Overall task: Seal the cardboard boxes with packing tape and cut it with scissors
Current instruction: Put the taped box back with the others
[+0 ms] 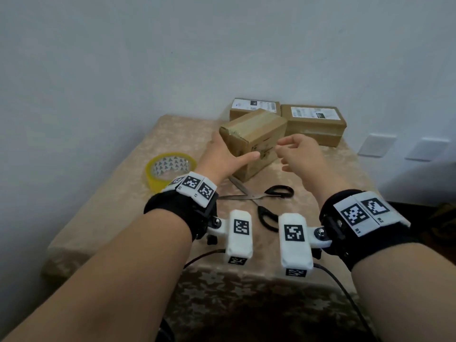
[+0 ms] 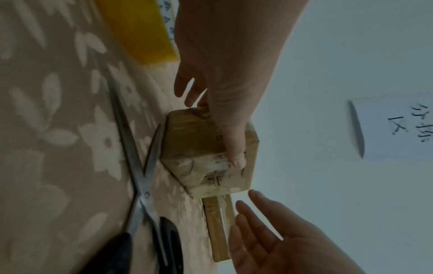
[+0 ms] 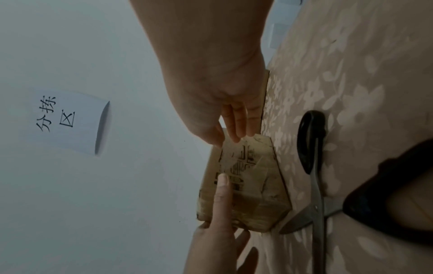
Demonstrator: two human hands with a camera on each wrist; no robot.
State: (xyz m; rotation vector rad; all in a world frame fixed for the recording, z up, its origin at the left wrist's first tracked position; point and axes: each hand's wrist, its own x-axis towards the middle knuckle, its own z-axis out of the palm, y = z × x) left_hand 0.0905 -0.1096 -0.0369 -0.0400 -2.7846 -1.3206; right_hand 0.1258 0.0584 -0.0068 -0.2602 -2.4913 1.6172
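Note:
A small taped cardboard box (image 1: 256,134) (image 2: 194,146) (image 3: 250,187) stands skewed on the table's middle. My left hand (image 1: 230,155) (image 2: 225,96) lies against its near left corner, thumb (image 2: 235,148) (image 3: 222,192) stretched flat over the printed front face, the other fingers straight beside the left side. My right hand (image 1: 293,149) (image 3: 225,111) hovers by the box's right side, fingers loosely bent and holding nothing; whether they touch it I cannot tell. Black-handled scissors (image 1: 261,201) (image 2: 140,178) (image 3: 316,185) lie spread on the cloth before the box. A yellow tape roll (image 1: 170,169) (image 2: 140,31) lies flat at the left.
Two larger labelled boxes (image 1: 255,108) (image 1: 314,124) sit at the table's back against the wall. The table (image 1: 111,206) wears a beige flowered cloth. A paper note (image 3: 63,120) hangs on the wall. Cables run off the near edge.

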